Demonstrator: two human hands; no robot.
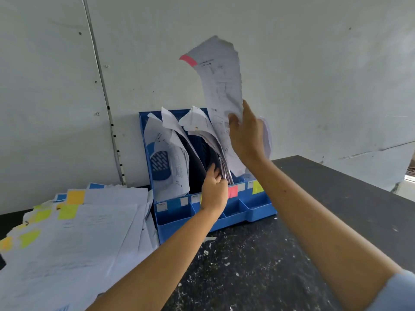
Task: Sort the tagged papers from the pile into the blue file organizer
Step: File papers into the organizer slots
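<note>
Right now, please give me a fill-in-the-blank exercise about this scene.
1. The right hand holds a sheet with a ____ tag at its top.
2. The file organizer is ____ in colour.
3. The paper pile lies to the ____ of the organizer.
4. The left hand grips papers in the slot with the ____ label.

Missing words: pink; blue; left; pink

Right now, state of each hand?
Left hand: gripping papers in the blue file organizer.
Right hand: holding the pink-tagged paper.

right hand (243, 135) gripping pink-tagged paper (221, 86), blue organizer (253, 209)
</note>
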